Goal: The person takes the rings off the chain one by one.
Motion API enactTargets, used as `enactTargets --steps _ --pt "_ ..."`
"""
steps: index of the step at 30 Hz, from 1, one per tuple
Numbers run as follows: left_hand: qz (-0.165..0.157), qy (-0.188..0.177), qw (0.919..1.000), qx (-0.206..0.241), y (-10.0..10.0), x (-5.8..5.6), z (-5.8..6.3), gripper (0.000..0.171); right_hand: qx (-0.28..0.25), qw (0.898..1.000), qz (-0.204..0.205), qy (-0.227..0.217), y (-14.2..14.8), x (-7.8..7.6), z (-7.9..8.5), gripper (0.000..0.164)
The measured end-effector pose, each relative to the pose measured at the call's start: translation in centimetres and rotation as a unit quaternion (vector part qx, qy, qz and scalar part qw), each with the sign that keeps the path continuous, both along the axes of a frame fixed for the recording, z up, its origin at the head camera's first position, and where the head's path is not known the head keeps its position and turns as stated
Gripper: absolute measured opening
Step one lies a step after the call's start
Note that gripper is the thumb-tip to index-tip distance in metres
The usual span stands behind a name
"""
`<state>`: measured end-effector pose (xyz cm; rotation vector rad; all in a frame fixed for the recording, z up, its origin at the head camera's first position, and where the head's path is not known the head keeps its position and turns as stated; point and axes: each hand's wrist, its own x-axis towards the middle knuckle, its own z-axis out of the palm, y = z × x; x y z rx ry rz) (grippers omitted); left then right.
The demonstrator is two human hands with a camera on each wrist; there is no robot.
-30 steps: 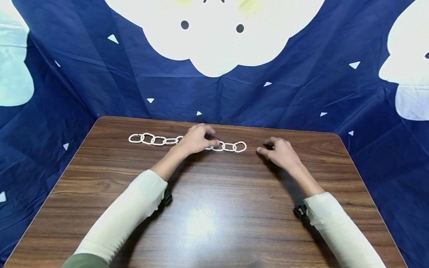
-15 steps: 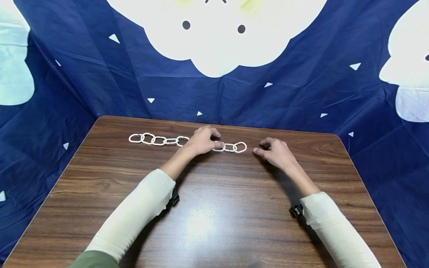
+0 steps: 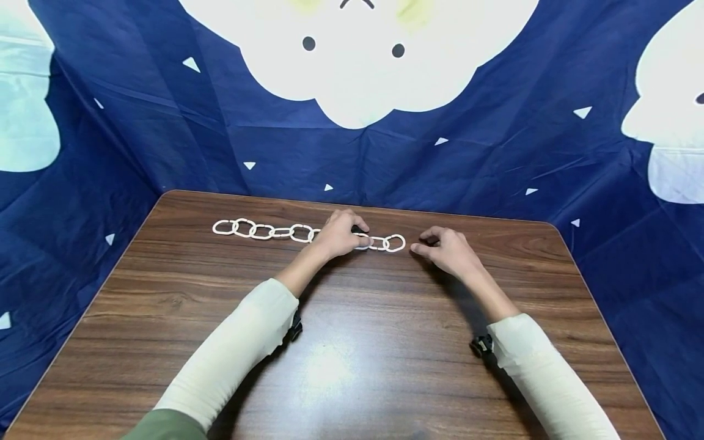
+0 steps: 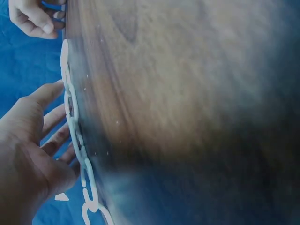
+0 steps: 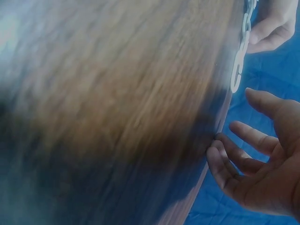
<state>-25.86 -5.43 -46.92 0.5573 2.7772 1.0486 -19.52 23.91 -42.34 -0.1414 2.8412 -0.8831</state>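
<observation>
A chain of white, linked plastic-looking rings (image 3: 301,241) lies roughly straight along the far part of the table, several links long. My left hand (image 3: 337,234) is over its right half and hides some links. In the left wrist view, the thumb and fingers of that left hand (image 4: 28,159) are spread beside the chain (image 4: 92,183), pinching nothing; whether they touch it I cannot tell. My right hand (image 3: 451,252) is just right of the chain's end link, apart from it. The right wrist view has the right hand (image 5: 272,173) with loosely bent fingers and nothing held.
The brown wood-grain table (image 3: 374,318) has rounded far corners. Dark blue cloth (image 3: 286,153) with white cloud shapes hangs behind and at both sides. A small black device (image 3: 481,345) sits at the right wrist, another (image 3: 295,327) at the left.
My left hand has slid right along the chain, uncovering links on its left. My right hand has moved left, closer to the chain's end. The chain lies as before.
</observation>
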Motion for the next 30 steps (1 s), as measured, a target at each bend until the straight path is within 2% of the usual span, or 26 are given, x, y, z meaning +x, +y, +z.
enactTargets --steps 8,16,26,30 --pt "0.017 0.0 0.9992 0.037 0.3 -0.2 -0.8 0.034 0.001 1.0 0.005 -0.003 -0.8 -0.5 -0.1 0.049" --pt "0.038 0.023 0.9983 0.038 0.9 -0.1 -1.3 0.027 -0.012 1.0 0.002 -0.02 -1.9 -1.0 -0.2 0.044" --pt "0.045 0.05 0.9972 0.034 1.7 0.2 -1.3 0.029 -0.016 1.0 -0.005 -0.02 -2.8 -1.3 -0.1 0.043" --pt "0.047 0.058 0.997 0.021 1.9 0.6 -0.6 0.029 -0.014 1.0 -0.005 -0.017 -3.1 -1.4 -0.1 0.043"
